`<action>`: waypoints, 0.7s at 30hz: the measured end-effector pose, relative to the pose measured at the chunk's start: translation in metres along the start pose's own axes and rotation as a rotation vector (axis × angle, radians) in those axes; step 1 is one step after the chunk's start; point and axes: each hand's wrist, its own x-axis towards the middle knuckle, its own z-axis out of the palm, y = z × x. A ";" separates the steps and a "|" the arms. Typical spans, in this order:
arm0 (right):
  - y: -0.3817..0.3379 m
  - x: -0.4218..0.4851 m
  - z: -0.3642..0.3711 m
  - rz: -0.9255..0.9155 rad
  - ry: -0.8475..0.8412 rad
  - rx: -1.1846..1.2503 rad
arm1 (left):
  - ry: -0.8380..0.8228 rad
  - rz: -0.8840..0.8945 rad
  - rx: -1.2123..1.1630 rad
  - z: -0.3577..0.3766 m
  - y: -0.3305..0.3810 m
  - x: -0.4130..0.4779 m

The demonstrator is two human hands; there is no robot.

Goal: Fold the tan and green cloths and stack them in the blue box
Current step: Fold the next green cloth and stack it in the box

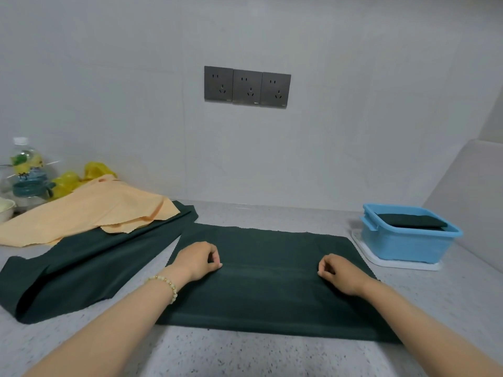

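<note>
A dark green cloth point(272, 289) lies flat as a rectangle on the counter in front of me. My left hand point(197, 261) rests on its left part, fingers curled, fingertips pinching the fabric. My right hand point(340, 273) does the same on the right part. A faint crease runs between the two hands. The blue box point(402, 246) stands at the right with a folded green cloth point(411, 220) inside. At the left a tan cloth point(89, 210) lies crumpled on top of another green cloth point(81, 268).
The blue box stands on a white tray point(364, 251). A clear water bottle point(25, 172), a yellow plastic bag point(79, 178) and a bowl's edge point(5, 210) crowd the far left. Grey wall sockets point(247, 87) sit above the speckled counter point(245, 355).
</note>
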 end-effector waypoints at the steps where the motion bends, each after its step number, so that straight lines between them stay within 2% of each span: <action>1: 0.000 0.001 0.001 0.005 0.008 0.000 | 0.001 -0.005 -0.001 0.000 0.000 0.001; 9: -0.007 0.001 0.006 0.045 0.074 -0.038 | 0.013 -0.039 0.015 0.004 0.002 0.001; 10: -0.010 -0.002 0.006 0.052 0.106 -0.071 | 0.026 -0.044 0.047 0.003 0.005 -0.001; 13: -0.023 -0.016 0.013 0.070 0.309 -0.275 | 0.158 -0.002 0.355 0.007 0.022 -0.011; 15: -0.039 -0.027 0.022 0.059 0.404 -0.203 | 0.283 0.061 0.294 0.019 0.039 -0.021; 18: -0.073 -0.042 0.042 -0.013 0.358 -0.038 | 0.292 0.127 0.078 0.044 0.069 -0.039; 21: -0.099 -0.050 0.063 -0.050 0.232 -0.054 | 0.111 0.043 0.108 0.068 0.083 -0.048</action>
